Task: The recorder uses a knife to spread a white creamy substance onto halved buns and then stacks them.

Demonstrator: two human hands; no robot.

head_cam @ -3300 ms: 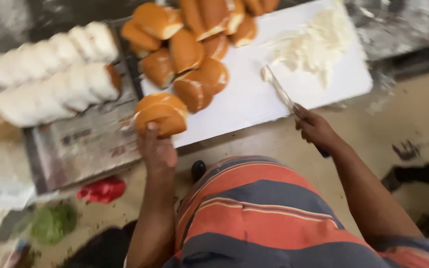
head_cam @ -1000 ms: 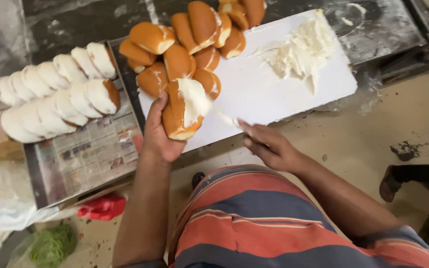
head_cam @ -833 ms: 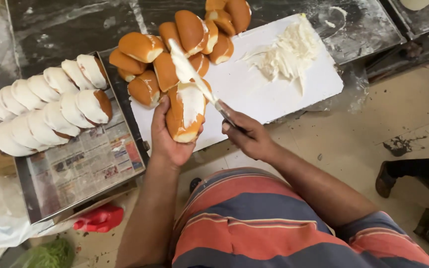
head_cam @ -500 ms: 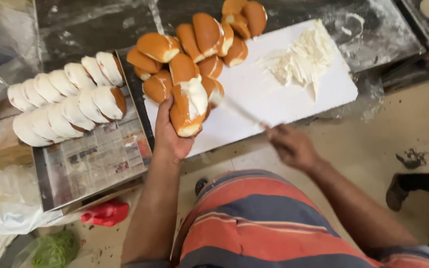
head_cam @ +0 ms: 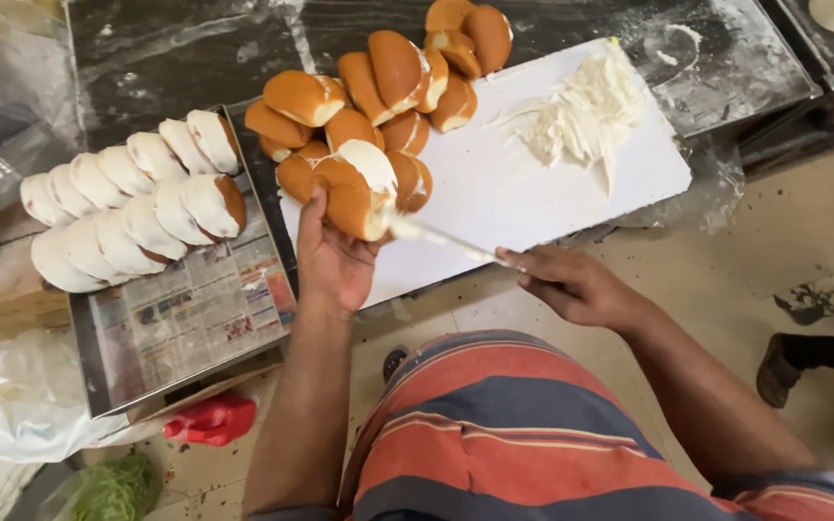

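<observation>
My left hand [head_cam: 332, 259] grips a split golden bun [head_cam: 354, 188] with white cream showing in its cut, held over the near edge of a white board [head_cam: 533, 198]. My right hand [head_cam: 571, 285] holds a knife [head_cam: 441, 236] coated in cream, its tip touching the bun's cut side. A heap of white cream [head_cam: 576, 116] lies on the far right part of the board. Several uncut brown buns [head_cam: 388, 82] are piled at the board's far left.
To the left, a metal tray [head_cam: 185, 323] lined with newspaper holds two rows of cream-filled buns [head_cam: 132, 203]. Plastic bags [head_cam: 21, 405] lie at lower left, with a red item [head_cam: 209, 420] and green item [head_cam: 108, 487] on the floor. Someone's foot [head_cam: 803, 357] is at right.
My left hand picked a bun off the board and lifted it. My right hand brought the knife from the cream heap to the bun and spread cream along its cut.
</observation>
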